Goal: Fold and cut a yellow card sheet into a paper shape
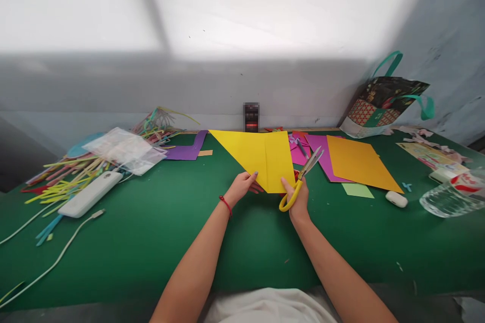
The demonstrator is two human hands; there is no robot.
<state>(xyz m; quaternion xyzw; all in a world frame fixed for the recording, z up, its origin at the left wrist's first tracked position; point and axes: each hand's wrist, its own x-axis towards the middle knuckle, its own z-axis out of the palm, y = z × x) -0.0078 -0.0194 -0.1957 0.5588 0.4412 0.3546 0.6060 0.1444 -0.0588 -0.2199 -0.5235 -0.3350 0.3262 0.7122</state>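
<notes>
A sheet of yellow paper (252, 154) is held up above the green table, with a slanted left edge and a vertical crease right of its middle. My left hand (244, 186) pinches its lower left edge, thumb on the front. At the lower right corner, my right hand (297, 197) grips the paper with the thumb in front. Yellow-handled scissors (293, 194) also hang in the right hand, their blades parted slightly and pointing up and to the right. Part of the right hand's fingers is hidden behind the paper and the scissors.
On the left lie coloured paper strips (68, 176), a plastic bag (127, 150), a white power bank (91, 194) and a cable (71, 239). To the right are orange paper (359, 161), an earphone case (396, 199), a plastic bottle (450, 196) and a patterned bag (382, 103).
</notes>
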